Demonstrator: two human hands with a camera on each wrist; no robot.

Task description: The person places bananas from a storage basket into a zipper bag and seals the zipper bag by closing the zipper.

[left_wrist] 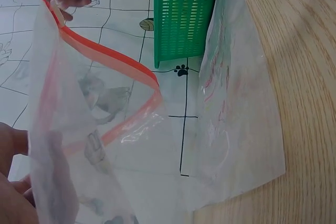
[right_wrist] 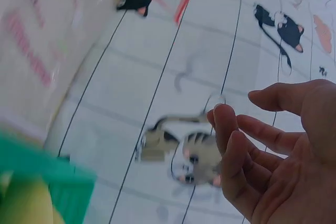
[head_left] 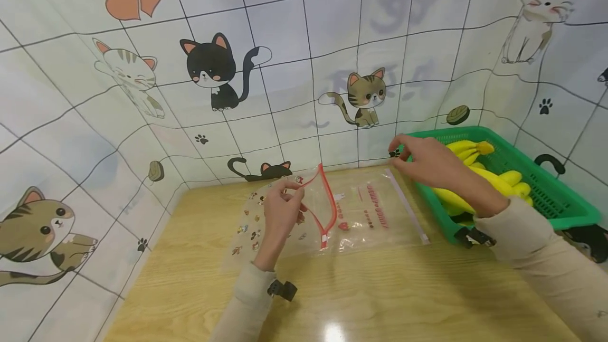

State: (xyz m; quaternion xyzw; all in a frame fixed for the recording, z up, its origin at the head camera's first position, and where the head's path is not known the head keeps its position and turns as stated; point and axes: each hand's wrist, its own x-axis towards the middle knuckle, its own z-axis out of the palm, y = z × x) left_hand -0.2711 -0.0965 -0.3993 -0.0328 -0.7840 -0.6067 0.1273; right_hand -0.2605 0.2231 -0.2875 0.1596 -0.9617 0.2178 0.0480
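Observation:
My left hand (head_left: 282,207) pinches a clear zip bag (head_left: 258,226) printed with small cartoon figures. The bag's red zip edge (head_left: 334,207) gapes apart, with a slider at its near end. In the left wrist view the raised bag (left_wrist: 142,156) spreads in front of the left fingers and partly hides them. My right hand (head_left: 432,160) hovers over the left rim of a green basket (head_left: 551,194), its fingers loosely bent and holding nothing. Inside the basket lie yellow bananas (head_left: 499,183). The right wrist view shows the right hand's (right_wrist: 278,150) thumb apart from the fingertips.
A second clear zip bag (head_left: 375,210), with pink lettering and a pale lilac zip, lies flat on the wooden table (head_left: 380,289) between the first bag and the basket. A cloth with cat drawings (head_left: 285,67) hangs behind and at both sides.

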